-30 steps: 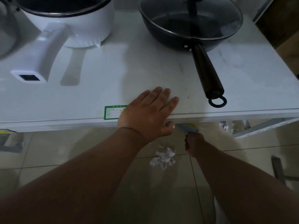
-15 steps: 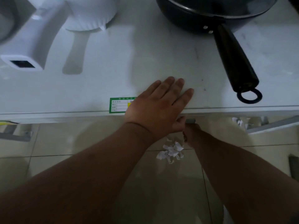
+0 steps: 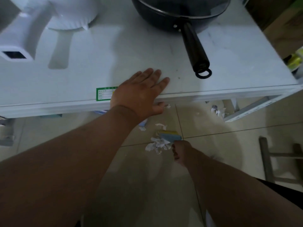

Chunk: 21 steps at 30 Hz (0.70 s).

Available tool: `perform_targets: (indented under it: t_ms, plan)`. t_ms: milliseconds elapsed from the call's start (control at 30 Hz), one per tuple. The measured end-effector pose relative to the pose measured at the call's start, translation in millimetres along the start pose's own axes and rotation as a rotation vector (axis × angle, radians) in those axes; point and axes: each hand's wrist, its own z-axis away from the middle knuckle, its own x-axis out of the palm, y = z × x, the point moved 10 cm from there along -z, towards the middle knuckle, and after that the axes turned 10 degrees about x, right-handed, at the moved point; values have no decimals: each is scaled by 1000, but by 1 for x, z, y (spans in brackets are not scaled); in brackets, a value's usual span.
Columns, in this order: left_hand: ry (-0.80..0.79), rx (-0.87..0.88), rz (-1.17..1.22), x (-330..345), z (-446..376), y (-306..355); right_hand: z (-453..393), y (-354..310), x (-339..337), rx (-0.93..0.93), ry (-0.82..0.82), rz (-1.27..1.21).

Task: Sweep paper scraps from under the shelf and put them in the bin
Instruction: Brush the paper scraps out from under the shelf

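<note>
My right hand (image 3: 181, 151) is nearest, low over the tiled floor (image 3: 147, 185), its fingers curled tight round the handle of a small brush (image 3: 170, 135) with a blue and yellow head. The brush head lies just beyond my knuckles, on the floor. A clump of white paper scraps (image 3: 158, 145) sits just left of those curled fingers, touching the near edge of the brush head. Two loose scraps (image 3: 161, 125) lie beyond the brush, between it and my left thumb. More scraps (image 3: 217, 110) lie well to the right of both hands, under the shelf's edge beside a perforated metal leg (image 3: 252, 110).

My left hand (image 3: 139, 95) rests flat on the front edge of the white shelf (image 3: 229, 66), fingers straight and slightly spread on top, thumb hooked under the lip. A green-bordered label (image 3: 104, 94) is stuck just left of that hand, partly covered by it.

Beyond my left fingertips, to the right, stands a black pan (image 3: 180, 12) with a glass lid, its handle ring near my fingertips but clear of them. To the far left stands a white pot (image 3: 70, 12), its handle pointing toward me. No bin identified in view.
</note>
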Motion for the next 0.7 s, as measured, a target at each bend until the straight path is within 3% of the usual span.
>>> perform_targets:
  t_ms: [133,433,533,700]
  plan:
    - [-27,-4,2,-2,-2,-1,12,-22,-18,-58,14,-73]
    - [66,32,-93,-8,3,2,14,-141,-54,-432,278,243]
    - [85,-11,-149,-12,6,2,1,-163,-59,-498,307,249]
    - [163,-62,-140,-11,22,8,-7,-181,-49,-597,388,464]
